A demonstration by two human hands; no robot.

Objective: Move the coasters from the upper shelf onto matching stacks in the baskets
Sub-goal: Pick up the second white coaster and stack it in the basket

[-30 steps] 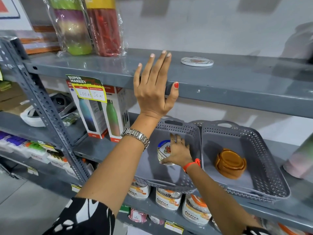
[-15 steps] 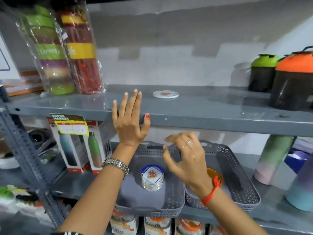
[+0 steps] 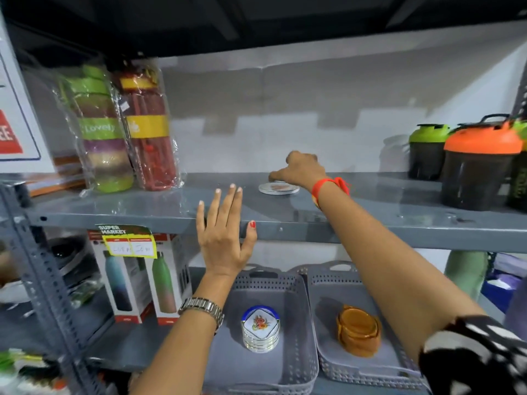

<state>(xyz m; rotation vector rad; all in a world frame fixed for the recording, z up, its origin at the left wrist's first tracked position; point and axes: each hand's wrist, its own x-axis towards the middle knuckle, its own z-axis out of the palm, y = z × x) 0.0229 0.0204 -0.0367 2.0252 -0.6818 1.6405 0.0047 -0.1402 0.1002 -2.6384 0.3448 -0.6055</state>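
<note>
One round white coaster with a reddish print lies flat on the grey upper shelf. My right hand hovers right over its far edge, fingers curled down; whether they grip it I cannot tell. My left hand rests flat and open against the shelf's front lip. Below, the left grey basket holds a stack of white printed coasters, and the right grey basket holds a stack of orange coasters.
Wrapped bottles stand at the shelf's left, shaker cups with an orange lid and a green lid at its right. Boxed bottles sit left of the baskets. A slotted upright post runs down the left.
My right hand rose from the left basket up to the upper shelf and now sits over the lone coaster. The left hand stayed on the shelf edge. The view tilted upward.
</note>
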